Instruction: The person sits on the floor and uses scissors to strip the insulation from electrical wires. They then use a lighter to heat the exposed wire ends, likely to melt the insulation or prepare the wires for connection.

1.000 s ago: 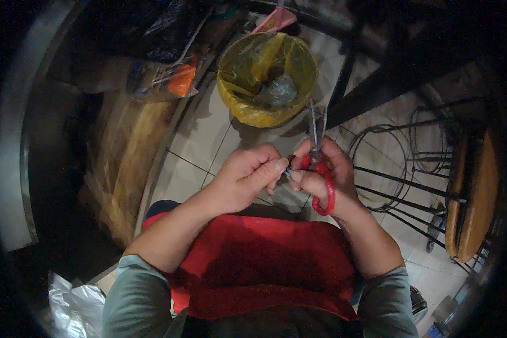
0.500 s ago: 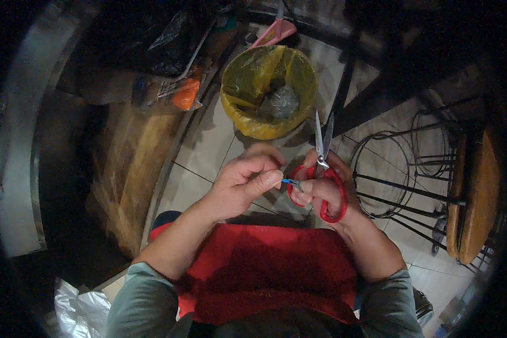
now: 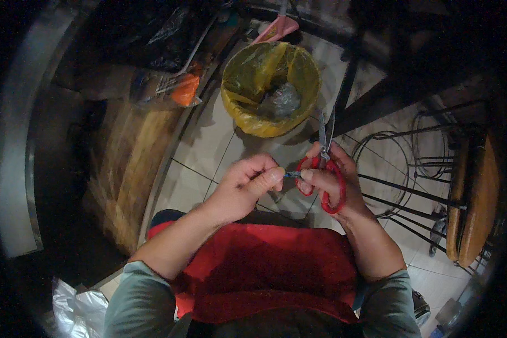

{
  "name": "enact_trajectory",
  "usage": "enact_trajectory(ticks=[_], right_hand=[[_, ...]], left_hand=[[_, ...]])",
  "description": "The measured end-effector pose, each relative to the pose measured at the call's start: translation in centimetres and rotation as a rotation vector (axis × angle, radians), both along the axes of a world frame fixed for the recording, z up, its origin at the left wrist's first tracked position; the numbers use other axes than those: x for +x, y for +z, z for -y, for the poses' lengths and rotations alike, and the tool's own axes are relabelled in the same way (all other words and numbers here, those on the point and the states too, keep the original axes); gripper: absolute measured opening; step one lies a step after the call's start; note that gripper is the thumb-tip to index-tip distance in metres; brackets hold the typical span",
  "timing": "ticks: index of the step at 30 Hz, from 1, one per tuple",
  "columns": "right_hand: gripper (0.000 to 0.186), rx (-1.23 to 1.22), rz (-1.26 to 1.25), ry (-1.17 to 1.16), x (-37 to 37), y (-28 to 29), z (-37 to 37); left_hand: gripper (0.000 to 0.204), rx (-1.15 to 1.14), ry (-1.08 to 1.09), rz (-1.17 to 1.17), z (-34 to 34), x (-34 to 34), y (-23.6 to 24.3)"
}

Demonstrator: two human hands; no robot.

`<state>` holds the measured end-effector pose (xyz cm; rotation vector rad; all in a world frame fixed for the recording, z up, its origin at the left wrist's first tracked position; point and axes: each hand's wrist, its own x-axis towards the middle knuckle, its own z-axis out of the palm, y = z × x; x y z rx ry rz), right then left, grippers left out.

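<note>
Before me, my left hand (image 3: 243, 186) is closed, thumb and fingertips pinching one end of a small, thin blue-and-grey piece (image 3: 291, 174). What kind of thing it is I cannot make out. Its grey end meets the thumb of my right hand (image 3: 346, 188). That hand also grips a pair of scissors (image 3: 324, 149) with red handles, whose blades point away from me and stand slightly apart. Below both hands, a red cloth (image 3: 264, 265) covers my lap.
A bin (image 3: 270, 128) lined with a yellow bag stands beyond my hands, crumpled clear plastic inside. Behind it is a pink-handled tool (image 3: 279, 29). Stools (image 3: 473, 197) with dark metal legs are at right. A wooden panel (image 3: 132, 174) and an orange packet (image 3: 186, 90) lie left.
The scissors' blades have come closer together and the scissors sit slightly higher in the view. Both hands keep hold of the small piece; the blur at my left fingers is gone.
</note>
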<state>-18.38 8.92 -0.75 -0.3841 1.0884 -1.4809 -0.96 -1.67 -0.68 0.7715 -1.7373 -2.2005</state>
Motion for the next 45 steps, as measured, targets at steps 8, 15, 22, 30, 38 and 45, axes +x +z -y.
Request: enact_trajectory(ticks=[8, 15, 22, 30, 38, 45], right_hand=[[0.033, 0.091, -0.469, 0.135, 1.8, -0.1, -1.6], [0.035, 0.106, -0.642, 0.357, 1.7, 0.4, -1.6], [0.033, 0.206, -0.41, 0.398, 1.0, 0.5, -1.6], [0.031, 0.254, -0.091, 0.467, -0.3, 1.8, -1.4], [0.029, 0.223, -0.497, 0.427, 0.7, 2.1, -1.3], [0.031, 0.263, -0.552, 0.443, 0.7, 2.2, -1.2]], left_hand=[[0.019, 0.058, 0.304, -0.096, 0.7, -0.4, -0.4], [0.018, -0.164, 0.228, -0.005, 0.6, -0.5, 0.2], [0.019, -0.184, 0.166, -0.017, 0.6, -0.5, 0.2], [0.02, -0.14, 0.116, -0.038, 1.0, -0.4, 0.4], [0.018, -0.157, 0.125, -0.005, 1.1, -0.2, 0.5], [0.017, -0.332, 0.111, 0.018, 1.0, -0.4, 0.4]])
